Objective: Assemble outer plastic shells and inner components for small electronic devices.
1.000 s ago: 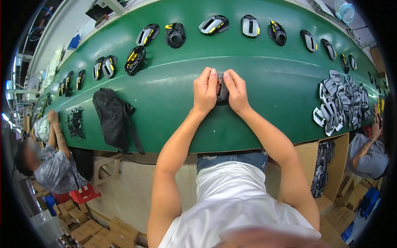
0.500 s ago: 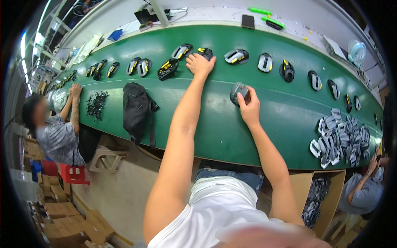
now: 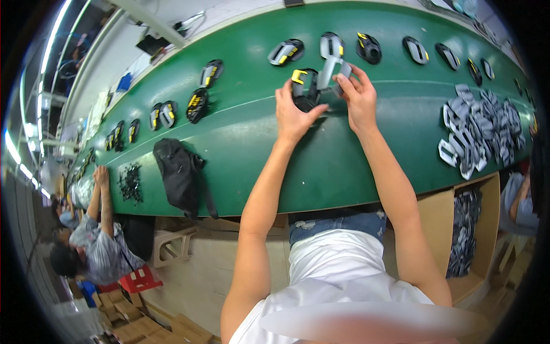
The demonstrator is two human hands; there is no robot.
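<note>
My left hand grips a black oval plastic part with yellow pieces, thumb along its near end. Just to its right, my right hand pinches a grey looped plastic cover between thumb and fingers. The cover is tilted beside the black part; I cannot tell whether the two touch. Beyond my hands lie a grey-topped black part, another grey-topped one and a black part with a yellow piece without a grey top.
A heap of grey covers lies at the right of the green table. A black bag and a pile of small black pieces are at the left. An open carton stands below. A co-worker sits left.
My left hand has picked up the black part with yellow pieces and drawn it nearer. My right hand has raised the grey cover beside it. The view has turned and shifted.
</note>
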